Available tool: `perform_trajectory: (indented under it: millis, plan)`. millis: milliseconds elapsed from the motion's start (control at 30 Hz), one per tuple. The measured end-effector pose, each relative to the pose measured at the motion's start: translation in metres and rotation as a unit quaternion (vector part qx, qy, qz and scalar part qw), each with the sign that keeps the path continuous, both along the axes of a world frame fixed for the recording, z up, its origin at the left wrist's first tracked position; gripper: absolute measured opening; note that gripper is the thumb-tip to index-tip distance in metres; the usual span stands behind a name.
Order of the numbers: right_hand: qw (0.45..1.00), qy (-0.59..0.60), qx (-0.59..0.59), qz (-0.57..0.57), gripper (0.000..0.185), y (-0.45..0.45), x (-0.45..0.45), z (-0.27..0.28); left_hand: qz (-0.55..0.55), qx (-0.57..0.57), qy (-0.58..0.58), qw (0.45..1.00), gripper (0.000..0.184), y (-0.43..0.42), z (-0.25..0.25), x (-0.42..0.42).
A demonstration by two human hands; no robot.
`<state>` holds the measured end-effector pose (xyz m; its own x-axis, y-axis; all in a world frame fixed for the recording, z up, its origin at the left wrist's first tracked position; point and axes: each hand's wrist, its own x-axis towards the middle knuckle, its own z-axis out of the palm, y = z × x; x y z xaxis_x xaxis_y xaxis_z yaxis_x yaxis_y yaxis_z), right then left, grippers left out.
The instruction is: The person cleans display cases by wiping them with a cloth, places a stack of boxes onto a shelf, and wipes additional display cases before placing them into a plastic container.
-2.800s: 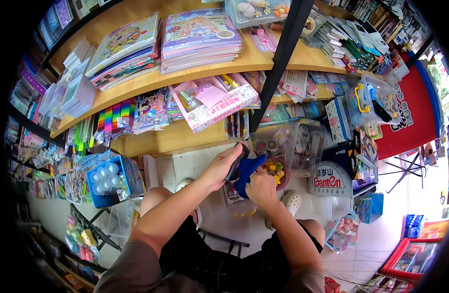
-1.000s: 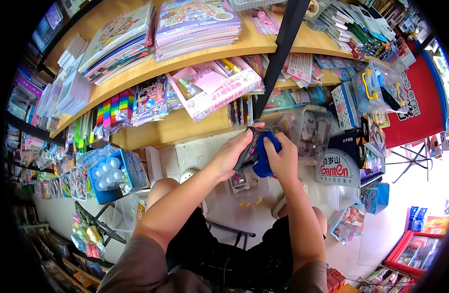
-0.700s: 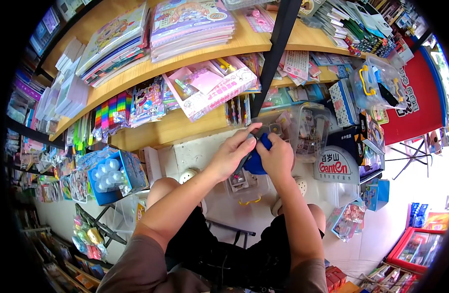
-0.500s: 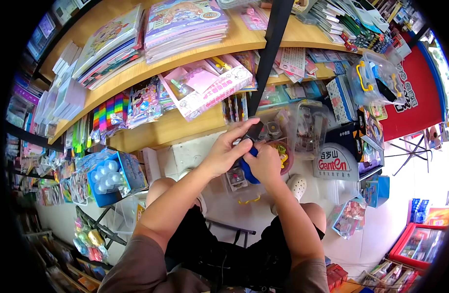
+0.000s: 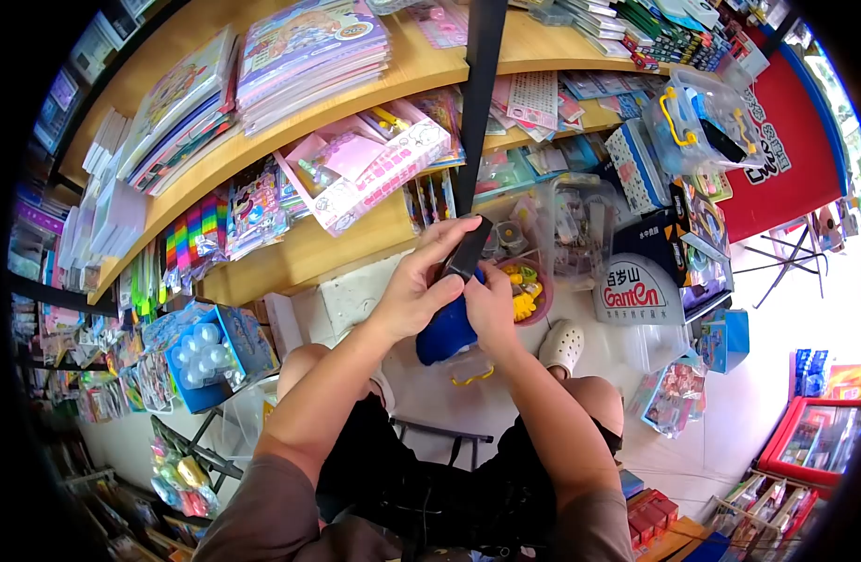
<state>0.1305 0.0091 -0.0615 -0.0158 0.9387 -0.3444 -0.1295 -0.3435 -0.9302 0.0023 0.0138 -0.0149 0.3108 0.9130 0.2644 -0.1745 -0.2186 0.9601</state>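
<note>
My left hand [image 5: 419, 286] grips a dark box-like item [image 5: 467, 251] by its edges, thumb on the near side and fingers behind. Pressed against its lower right side, my right hand [image 5: 489, 309] is closed on a blue cloth [image 5: 446, 332], which hangs below both hands. Just beyond the right hand sits a pink round basket [image 5: 545, 298] with yellow items in it. Under the cloth, a clear box with a yellow handle [image 5: 473, 377] is partly hidden.
Ahead is a wooden shelf [image 5: 412, 80] with a black post [image 5: 480, 112] and a pink-white box [image 5: 383, 178]. Clear containers [image 5: 580, 225] and a Ganten carton [image 5: 638, 292] stand right. A blue box of clear balls [image 5: 206, 356] is at left.
The view has shifted right. Both hands have turned the dark item more upright, and the blue cloth has moved from beside it to hang lower, beneath the hands.
</note>
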Motion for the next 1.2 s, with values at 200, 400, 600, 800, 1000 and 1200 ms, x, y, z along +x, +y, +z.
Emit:
perform_trajectory:
  millis: [200, 400, 600, 800, 1000, 1200]
  plan:
    - [0.997, 0.056, -0.051, -0.027, 0.031, 0.002, -0.007, 0.000, 0.011, -0.017, 0.017, 1.000, 0.079, -0.002, 0.000, 0.005]
    - [0.993, 0.074, -0.042, -0.080, 0.028, 0.002, -0.015, 0.003, 0.015, 0.016, 0.037, 0.999, 0.074, -0.004, 0.001, 0.011]
    - [0.990, 0.060, -0.038, -0.121, 0.022, 0.004, -0.007, -0.004, 0.009, -0.125, -0.168, 0.978, 0.092, 0.004, -0.005, 0.007]
    - [0.987, -0.063, 0.074, -0.131, 0.024, -0.002, 0.007, 0.008, 0.024, -0.138, -0.216, 0.966, 0.103, 0.001, 0.010, 0.001]
    - [0.858, -0.348, 0.377, -0.011, 0.047, -0.013, 0.019, 0.033, 0.000, -0.131, -0.174, 0.976, 0.101, 0.004, 0.001, -0.013]
    - [0.799, -0.418, 0.426, 0.068, 0.050, -0.015, 0.010, 0.026, 0.022, -0.125, -0.140, 0.982, 0.103, 0.002, 0.003, -0.011]
